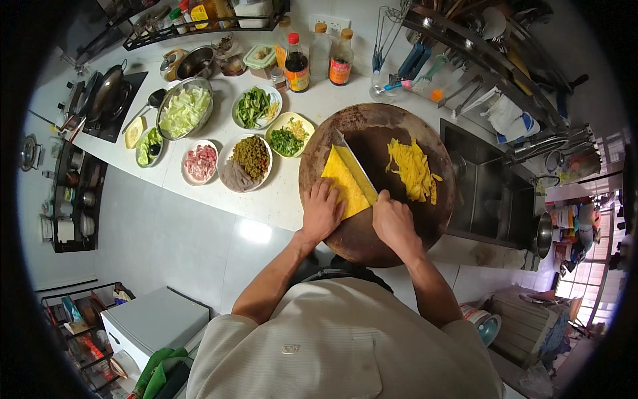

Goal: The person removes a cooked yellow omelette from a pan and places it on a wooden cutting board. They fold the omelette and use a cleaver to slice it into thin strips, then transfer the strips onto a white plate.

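Observation:
A folded yellow egg sheet (344, 182) lies on the left half of a round wooden chopping board (379, 234). My left hand (321, 207) presses on its left edge, fingers spread over the sheet. In my right hand (394, 217) is the handle of a kitchen knife (360, 167). The blade stands along the right edge of the egg sheet, its tip pointing away from me. Whether the edge is in the egg or just beside it, I cannot tell. A pile of yellow egg shreds (412, 172) rests on the board's right half, apart from the blade.
Left of the board on the white counter (284, 199) are plates of chopped greens (254, 107), raw meat (200, 162) and green diced vegetable (251, 157), plus a bowl of cabbage (185, 112). Sauce bottles (297, 70) stand behind. A dark sink (491, 199) lies right.

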Available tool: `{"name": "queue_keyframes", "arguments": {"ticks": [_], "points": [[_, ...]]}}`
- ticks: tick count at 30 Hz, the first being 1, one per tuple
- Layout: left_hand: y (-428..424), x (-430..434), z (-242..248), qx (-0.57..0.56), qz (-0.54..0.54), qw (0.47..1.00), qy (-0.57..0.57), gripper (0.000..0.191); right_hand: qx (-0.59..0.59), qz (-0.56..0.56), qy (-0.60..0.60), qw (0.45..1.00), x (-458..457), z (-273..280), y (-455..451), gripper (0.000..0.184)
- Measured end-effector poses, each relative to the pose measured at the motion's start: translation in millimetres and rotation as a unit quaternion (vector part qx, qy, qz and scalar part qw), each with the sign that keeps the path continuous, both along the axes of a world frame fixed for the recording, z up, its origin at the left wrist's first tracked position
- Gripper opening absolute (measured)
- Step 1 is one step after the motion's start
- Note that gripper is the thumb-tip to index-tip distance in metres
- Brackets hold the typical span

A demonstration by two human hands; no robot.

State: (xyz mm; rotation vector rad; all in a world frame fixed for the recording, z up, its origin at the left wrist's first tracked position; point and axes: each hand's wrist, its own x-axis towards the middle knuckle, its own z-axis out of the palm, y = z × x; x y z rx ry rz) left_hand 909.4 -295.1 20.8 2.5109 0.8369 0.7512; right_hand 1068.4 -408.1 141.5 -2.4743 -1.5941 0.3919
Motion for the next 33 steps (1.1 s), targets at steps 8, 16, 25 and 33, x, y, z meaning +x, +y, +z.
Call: {"name": "queue_keyframes", "arguments": {"ticks": [8, 16, 25, 33], "points": [[11.0, 24.4, 3.9, 0.025, -0.019, 1.000, -0.003, 0.041, -0.024, 0.028, 0.009, 0.999, 5.6, 1.0, 4.5, 0.012], [12.3, 27.8, -2.7, 0.024, -0.024, 0.999, 0.009, 0.041, -0.023, 0.023, 0.015, 0.999, 2.4, -0.1, 4.4, 0.021], [13.0, 28.3, -0.5, 0.023, -0.015, 1.000, 0.005, 0.041, -0.049, -0.032, 0.081, 0.995, 9.5, -3.7, -63.1, 0.024], [15.0, 24.9, -1.7, -0.001, -0.026, 0.997, -0.067, 0.038, 0.008, -0.126, 0.068, 0.990, 33.7, 10.1, -111.2, 0.025]]}}
